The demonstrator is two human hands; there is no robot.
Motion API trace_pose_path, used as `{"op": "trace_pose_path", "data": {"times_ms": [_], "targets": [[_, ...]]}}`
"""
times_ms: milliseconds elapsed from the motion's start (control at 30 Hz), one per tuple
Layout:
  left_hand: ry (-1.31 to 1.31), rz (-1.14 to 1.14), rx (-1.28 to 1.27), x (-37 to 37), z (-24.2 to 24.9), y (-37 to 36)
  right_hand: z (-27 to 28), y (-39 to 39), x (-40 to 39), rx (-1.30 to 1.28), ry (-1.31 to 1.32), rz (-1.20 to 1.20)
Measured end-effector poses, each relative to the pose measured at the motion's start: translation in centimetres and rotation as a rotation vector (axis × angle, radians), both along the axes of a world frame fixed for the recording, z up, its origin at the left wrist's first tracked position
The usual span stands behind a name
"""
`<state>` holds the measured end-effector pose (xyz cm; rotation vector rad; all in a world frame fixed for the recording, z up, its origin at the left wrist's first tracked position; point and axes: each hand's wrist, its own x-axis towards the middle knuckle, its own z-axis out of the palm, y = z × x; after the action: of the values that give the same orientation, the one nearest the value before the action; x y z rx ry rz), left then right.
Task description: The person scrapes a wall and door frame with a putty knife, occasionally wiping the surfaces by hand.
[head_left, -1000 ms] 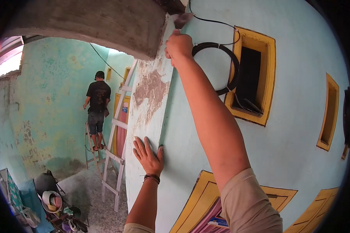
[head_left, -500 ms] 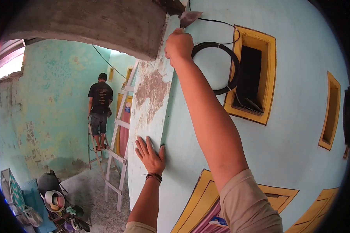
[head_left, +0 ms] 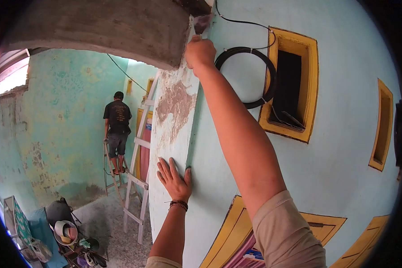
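Note:
My right hand (head_left: pixel 200 52) is raised high and closed round the handle of a putty knife (head_left: pixel 202 23). The knife's wide blade points up against the top of the wall pillar (head_left: pixel 172 143), just beside the concrete beam (head_left: pixel 107 31). Lower down, my left hand (head_left: pixel 174 178) lies flat on the pillar with its fingers spread, and a dark bracelet circles its wrist. Between the two hands the pillar's pale paint has come off in a rough brownish patch (head_left: pixel 176 102).
A coil of black cable (head_left: pixel 272 76) hangs beside a yellow-framed opening (head_left: pixel 312 89) at right. Left of the pillar stands a white wooden ladder (head_left: pixel 142 143). Further back a person (head_left: pixel 117 118) stands on another ladder. Pots and household items (head_left: pixel 66 232) crowd the lower left.
My right hand has shifted slightly left with the putty knife, whose blade has moved from the blue wall toward the beam's corner. My left hand stays flat on the pillar.

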<state>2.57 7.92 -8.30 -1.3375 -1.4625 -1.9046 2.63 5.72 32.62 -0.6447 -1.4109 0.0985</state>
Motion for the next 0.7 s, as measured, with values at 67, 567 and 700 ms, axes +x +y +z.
{"op": "trace_pose_path", "data": {"times_ms": [67,567,700], "targets": [[0.006,0.005,0.009,0.0,0.1,0.1,0.3,-0.5,0.3,-0.053,0.036,0.04],[0.007,0.025,0.014,0.2,0.1,-0.3,-1.5,-0.3,-2.4,-0.058,0.014,0.049],[0.008,0.028,0.037,0.1,0.4,-0.2,-3.1,-2.5,-0.6,0.186,0.067,-0.104]]}}
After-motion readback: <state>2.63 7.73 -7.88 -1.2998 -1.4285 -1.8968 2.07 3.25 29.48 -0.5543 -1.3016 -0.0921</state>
